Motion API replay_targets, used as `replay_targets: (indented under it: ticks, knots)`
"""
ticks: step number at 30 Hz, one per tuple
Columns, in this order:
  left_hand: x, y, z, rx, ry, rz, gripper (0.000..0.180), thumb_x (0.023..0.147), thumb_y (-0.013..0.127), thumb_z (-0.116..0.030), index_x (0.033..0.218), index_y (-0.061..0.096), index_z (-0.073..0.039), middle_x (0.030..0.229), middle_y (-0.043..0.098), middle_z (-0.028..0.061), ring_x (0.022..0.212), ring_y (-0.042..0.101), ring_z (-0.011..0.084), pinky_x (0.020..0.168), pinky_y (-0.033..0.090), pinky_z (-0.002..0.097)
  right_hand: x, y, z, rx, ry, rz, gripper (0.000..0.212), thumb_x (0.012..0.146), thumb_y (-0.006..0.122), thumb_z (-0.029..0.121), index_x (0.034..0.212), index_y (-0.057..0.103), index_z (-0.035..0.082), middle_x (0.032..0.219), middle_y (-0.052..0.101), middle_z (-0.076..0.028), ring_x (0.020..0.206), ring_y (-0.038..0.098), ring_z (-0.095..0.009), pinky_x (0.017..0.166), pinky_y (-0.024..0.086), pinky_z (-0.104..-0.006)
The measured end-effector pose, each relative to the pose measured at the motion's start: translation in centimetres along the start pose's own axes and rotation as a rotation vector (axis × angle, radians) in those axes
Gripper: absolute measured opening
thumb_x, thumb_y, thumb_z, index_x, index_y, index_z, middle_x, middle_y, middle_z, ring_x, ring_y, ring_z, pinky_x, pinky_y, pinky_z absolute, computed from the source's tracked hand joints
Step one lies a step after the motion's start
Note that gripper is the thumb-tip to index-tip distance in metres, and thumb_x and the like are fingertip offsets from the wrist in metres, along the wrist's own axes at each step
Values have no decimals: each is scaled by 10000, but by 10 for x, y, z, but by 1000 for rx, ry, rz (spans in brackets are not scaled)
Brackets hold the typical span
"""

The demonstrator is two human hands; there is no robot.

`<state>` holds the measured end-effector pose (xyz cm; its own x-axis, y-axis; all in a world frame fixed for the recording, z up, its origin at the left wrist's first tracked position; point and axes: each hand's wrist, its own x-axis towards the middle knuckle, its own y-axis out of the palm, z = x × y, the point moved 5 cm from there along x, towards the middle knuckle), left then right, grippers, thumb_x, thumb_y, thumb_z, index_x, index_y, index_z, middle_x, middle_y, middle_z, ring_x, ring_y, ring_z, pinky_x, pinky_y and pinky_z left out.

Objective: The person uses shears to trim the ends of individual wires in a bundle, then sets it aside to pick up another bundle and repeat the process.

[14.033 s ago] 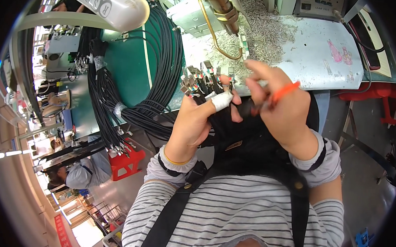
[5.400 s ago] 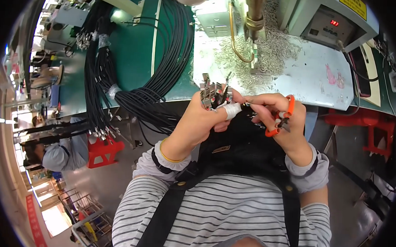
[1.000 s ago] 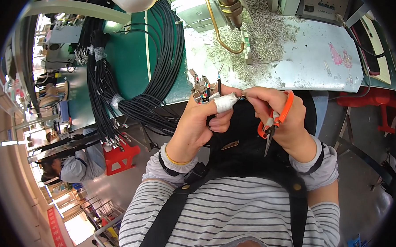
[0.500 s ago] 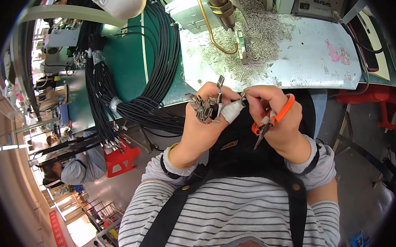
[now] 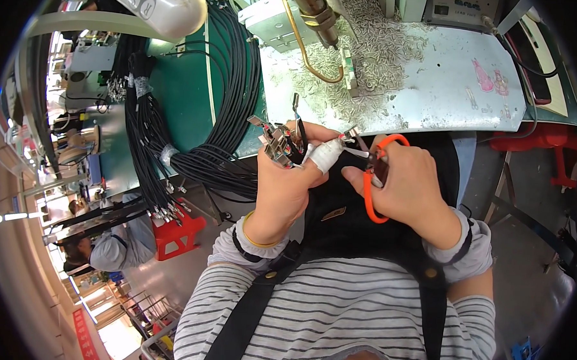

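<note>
My left hand (image 5: 283,191) is closed around a bunch of cable ends with metal connectors (image 5: 277,143), which stick out above its fingers. White tape wraps the thumb, which pinches one wire with a small metal connector (image 5: 351,134) at its tip. In my right hand (image 5: 412,185) is a pair of pliers with orange handles (image 5: 367,199), held with the fingers through the loops. The dark jaws reach left to this connector and seem to touch it; whether they are closed on it I cannot tell. Black cables (image 5: 221,175) run from the left toward my left hand.
Ahead, a pale board (image 5: 434,90) carries scattered small metal pieces (image 5: 385,39) beneath a machine head with a copper-coloured pipe (image 5: 301,45). Coiled black cables lie on the green table (image 5: 182,111). Red stools (image 5: 176,236) stand below, and a person (image 5: 121,243) sits at far left.
The pliers have swung from pointing down in my right palm to pointing left at the connector. My left hand has shifted slightly left with the bunch.
</note>
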<state>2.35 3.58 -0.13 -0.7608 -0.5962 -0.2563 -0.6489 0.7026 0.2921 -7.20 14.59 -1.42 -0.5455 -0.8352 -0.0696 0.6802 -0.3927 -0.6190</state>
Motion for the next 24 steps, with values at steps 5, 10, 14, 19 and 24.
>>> replay_targets:
  ticks: [5, 10, 14, 19, 24]
  knots:
    - [7, 0, 0, 82, -42, -17, 127, 753, 556, 46, 874, 557, 9, 694, 507, 3, 491, 367, 27, 407, 256, 172, 4, 9, -1, -93, -11, 5, 294, 719, 674, 249, 703, 523, -3, 475, 486, -96, 421, 515, -160, 423, 391, -290]
    - [40, -5, 6, -209, -225, 96, 114, 770, 562, -1, 882, 548, -19, 643, 464, -17, 464, 343, 34, 398, 255, 181, 11, 6, -15, 414, 150, -40, 290, 785, 599, 240, 647, 514, -1, 477, 496, -81, 425, 510, -217, 407, 390, -319]
    - [71, -1, 5, -173, -202, 57, 120, 775, 570, -30, 889, 531, -35, 612, 434, -29, 434, 317, 38, 387, 245, 181, 32, -7, -20, 623, 107, -214, 206, 840, 536, 177, 748, 514, -6, 506, 470, -20, 422, 454, -73, 389, 369, -228]
    - [84, 0, 2, -158, -247, 76, 144, 765, 580, -26, 897, 520, -27, 616, 443, -28, 427, 312, 35, 383, 238, 182, 70, -21, -13, 611, 100, -239, 183, 834, 544, 171, 828, 509, -8, 571, 460, 1, 435, 424, -52, 387, 367, -197]
    - [89, -3, -1, -76, -272, 138, 147, 784, 571, -75, 909, 518, -20, 604, 407, -32, 432, 297, 26, 373, 224, 167, 79, -11, -18, 693, 141, -160, 164, 830, 548, 160, 850, 499, 5, 557, 417, 19, 431, 399, -48, 385, 357, -202]
